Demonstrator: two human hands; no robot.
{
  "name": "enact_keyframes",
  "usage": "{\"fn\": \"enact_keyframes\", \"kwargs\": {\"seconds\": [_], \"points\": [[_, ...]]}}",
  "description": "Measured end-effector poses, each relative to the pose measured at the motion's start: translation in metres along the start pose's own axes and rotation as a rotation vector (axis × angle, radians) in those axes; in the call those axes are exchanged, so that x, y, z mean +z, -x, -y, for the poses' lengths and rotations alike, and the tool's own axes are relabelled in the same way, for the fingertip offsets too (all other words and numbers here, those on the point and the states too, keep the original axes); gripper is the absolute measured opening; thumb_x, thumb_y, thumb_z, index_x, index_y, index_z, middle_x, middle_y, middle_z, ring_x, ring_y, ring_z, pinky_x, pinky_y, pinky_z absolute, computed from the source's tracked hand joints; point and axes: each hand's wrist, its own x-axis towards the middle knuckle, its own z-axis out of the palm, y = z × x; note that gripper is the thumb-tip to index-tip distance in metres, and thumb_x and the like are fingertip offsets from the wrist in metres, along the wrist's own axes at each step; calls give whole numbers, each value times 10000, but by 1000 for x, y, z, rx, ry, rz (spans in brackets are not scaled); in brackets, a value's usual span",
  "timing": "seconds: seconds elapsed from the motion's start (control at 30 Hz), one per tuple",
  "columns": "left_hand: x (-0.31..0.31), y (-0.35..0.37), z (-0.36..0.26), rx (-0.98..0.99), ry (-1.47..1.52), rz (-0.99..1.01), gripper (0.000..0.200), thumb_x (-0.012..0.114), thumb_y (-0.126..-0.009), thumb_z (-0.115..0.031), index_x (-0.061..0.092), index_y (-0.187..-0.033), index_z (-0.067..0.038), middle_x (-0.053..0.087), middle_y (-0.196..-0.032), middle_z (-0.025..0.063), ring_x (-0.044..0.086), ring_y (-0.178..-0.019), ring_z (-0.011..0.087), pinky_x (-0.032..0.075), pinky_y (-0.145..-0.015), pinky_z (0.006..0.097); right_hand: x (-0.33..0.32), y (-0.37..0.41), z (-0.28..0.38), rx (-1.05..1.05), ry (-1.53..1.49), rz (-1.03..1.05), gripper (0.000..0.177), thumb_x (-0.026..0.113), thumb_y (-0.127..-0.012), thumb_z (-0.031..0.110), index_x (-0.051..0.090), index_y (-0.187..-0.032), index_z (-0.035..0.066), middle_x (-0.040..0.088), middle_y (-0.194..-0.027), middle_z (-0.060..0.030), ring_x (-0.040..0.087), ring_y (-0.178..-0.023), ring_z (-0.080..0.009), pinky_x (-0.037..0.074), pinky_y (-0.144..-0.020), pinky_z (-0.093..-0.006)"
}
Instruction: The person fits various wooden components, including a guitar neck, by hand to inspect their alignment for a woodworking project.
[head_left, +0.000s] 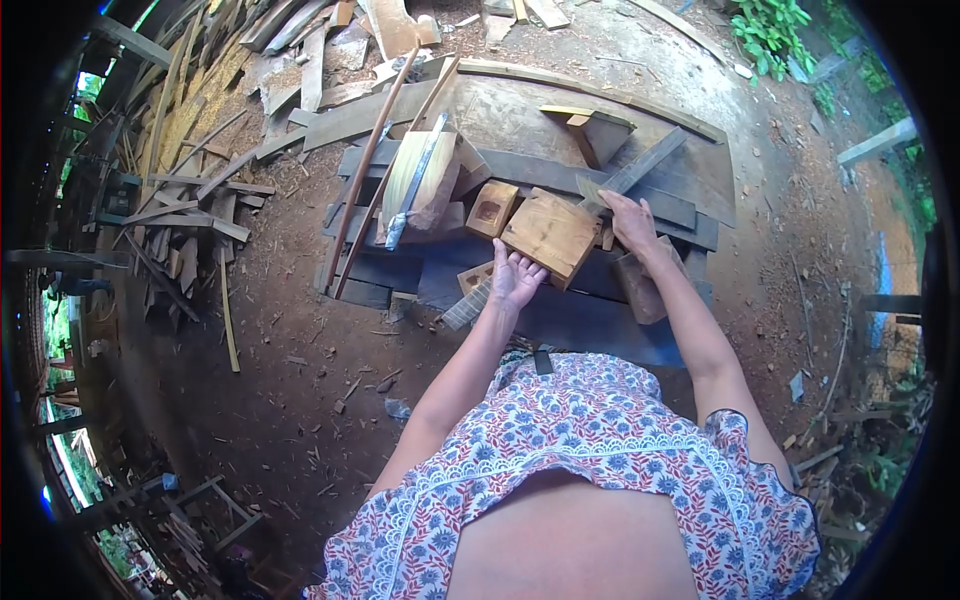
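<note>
A squarish brown wooden block (549,234) lies tilted in front of me on dark planks. My left hand (518,278) is palm up at its near left edge, thumb along the side and fingers curled against its lower edge. My right hand (632,222) is at the block's right side, fingers closed by a thin pointed flat piece (590,190); how it grips this is partly hidden. A smaller block with a square hollow (491,209) touches the big block's left side. Another hollowed block (474,279) sits beside my left wrist, partly covered by a ridged grey strip (468,305).
To the left stands a pale log piece (420,180) with a blue-grey bar (418,180) leaning on it and two thin rods (372,170). A wedge-shaped block (600,134) lies at the back. A brown block (641,288) sits under my right forearm. Scrap wood (185,225) is heaped left.
</note>
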Motion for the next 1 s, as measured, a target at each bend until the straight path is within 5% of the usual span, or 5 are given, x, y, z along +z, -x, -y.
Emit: {"fn": "enact_keyframes", "kwargs": {"seconds": [0.2, 0.33, 0.67, 0.83, 1.0], "points": [[11, -24, -3, -40, -60, -69, 548, 561, -930, -365, 384, -1346, -56, 461, -1352, 152, 446, -1262, 299, 357, -1052, 534, -31, 54, -18, 67, -249, -121, 602, 419, -767, -23, 477, -1342, 145, 550, -1291, -141, 530, -1182, -288, 392, -992, -417], [65, 32, -19, 186, -605, -46, 395, 605, -919, -300, 511, -1190, -27, 618, -1095, 91, 631, -971, 206, 527, -845, 365, -57, 86, -35, 323, -464, -195, 561, 449, -819, -2, 473, -1351, 171, 569, -1279, -101, 533, -1184, -275, 339, -1022, -512], [48, 59, -2, 652, -1470, 62, 267, 564, -930, -159, 577, -1144, -1, 680, -906, 105, 583, -852, 91, 470, -762, 295, -81, 108, 49, -134, -246, -335, 588, 417, -824, -57, 467, -1359, 182, 518, -1355, -50, 493, -1244, -231, 313, -1062, -512], [38, 58, 7, 903, -1414, 198, 209, 549, -914, -118, 585, -1050, 36, 663, -860, 199, 650, -758, 265, 480, -695, 359, -67, 90, 94, -544, -74, -341, 518, 566, -803, 10, 552, -1283, 205, 512, -1364, -18, 471, -1267, -242, 346, -1055, -446], [50, 72, 3, 720, -1487, 46, 235, 560, -920, -127, 575, -1091, 33, 668, -907, 169, 638, -828, 209, 475, -737, 333, -39, 42, 38, -384, 99, -427, 495, 438, -885, 39, 518, -1318, 265, 543, -1332, -7, 522, -1213, -257, 396, -1015, -478]]}}
